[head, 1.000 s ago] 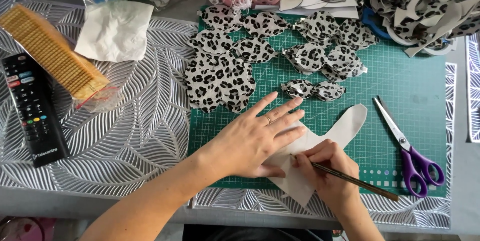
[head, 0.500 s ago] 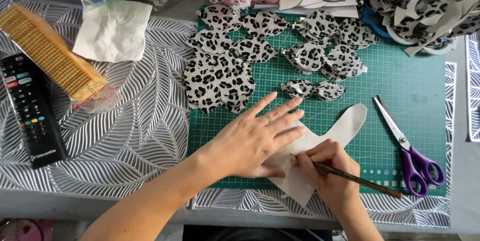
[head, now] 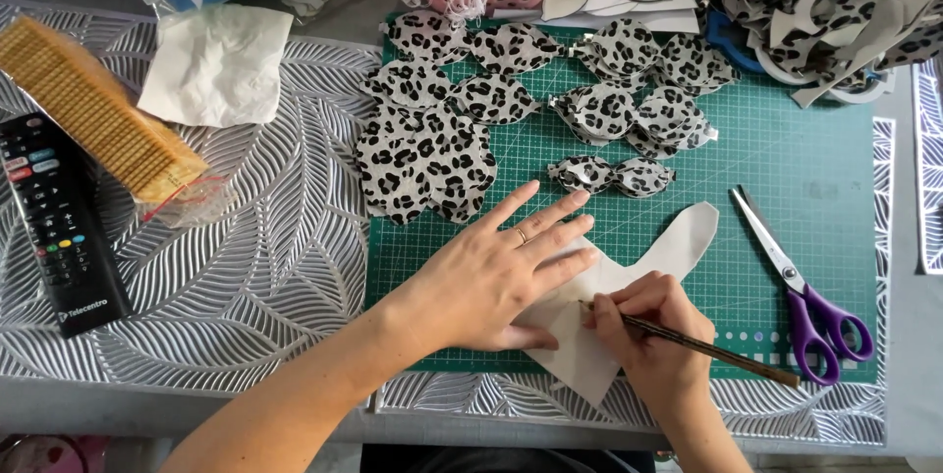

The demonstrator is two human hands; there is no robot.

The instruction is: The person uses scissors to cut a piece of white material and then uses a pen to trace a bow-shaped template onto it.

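Head view shows the left hand [head: 496,272] with fingers spread flat on the white paper shape [head: 629,286] on the green mat [head: 786,159], as before, while the right hand [head: 653,331], fingers pinching the pencil [head: 707,343], has barely moved along its edge.

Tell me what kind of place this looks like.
Probably a home craft table: a green cutting mat, purple-handled scissors and a pile of leopard-print fabric pieces, with a TV remote alongside.

left hand [head: 491,272]: thin ring on one finger | right hand [head: 653,331]: no jewellery | forearms: bare, unsleeved
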